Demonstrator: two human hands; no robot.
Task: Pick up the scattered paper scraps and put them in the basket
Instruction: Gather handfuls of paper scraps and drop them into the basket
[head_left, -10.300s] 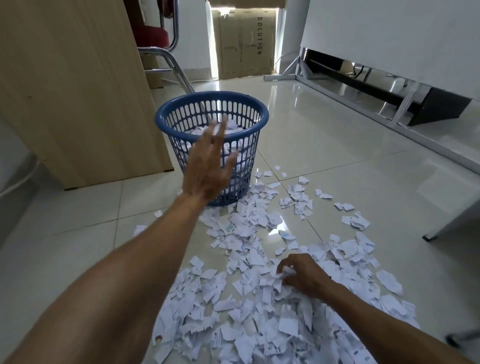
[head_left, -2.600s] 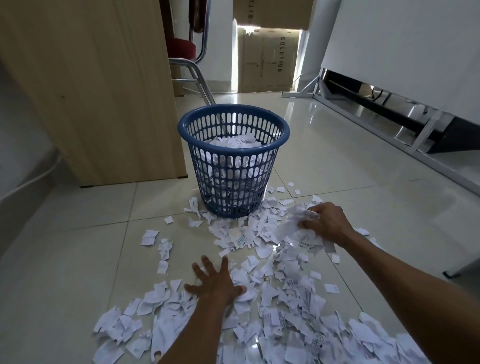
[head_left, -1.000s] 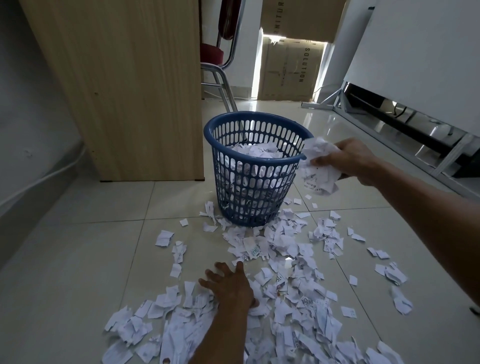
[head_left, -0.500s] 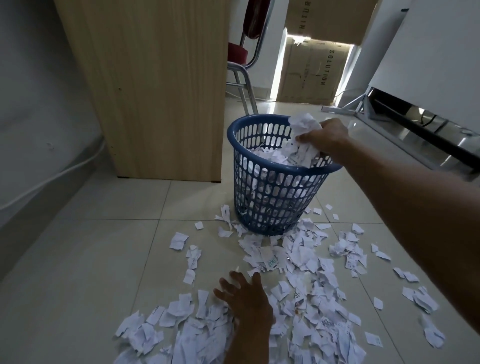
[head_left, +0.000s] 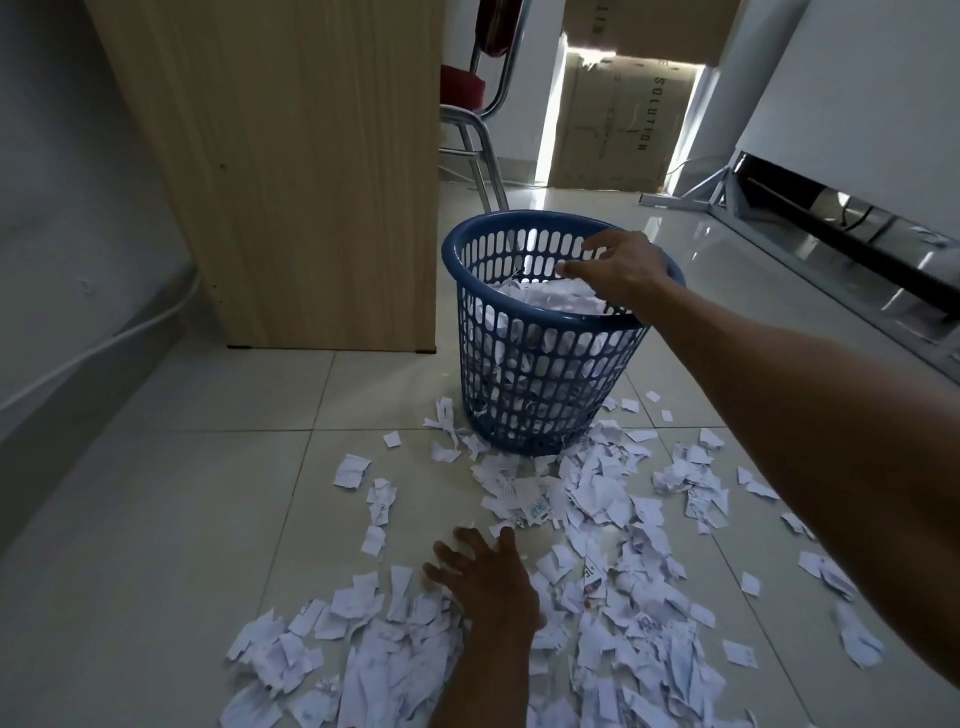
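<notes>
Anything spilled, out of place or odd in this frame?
Yes: torn paper scraps litter the tiled floor in front of the blue basket, which stands upright and nearly full. Nothing looks damaged.

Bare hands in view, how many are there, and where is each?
2. The left hand rests flat on the scattered white paper scraps on the pale tiled floor; the right hand hovers open above the round blue plastic basket, holding nothing.

I see left hand (head_left: 488, 582), right hand (head_left: 623, 270), both bare. Also bare up to frame edge: left forearm (head_left: 483, 686), right forearm (head_left: 805, 405). Right forearm looks bulkier, close to wide lens.
</notes>
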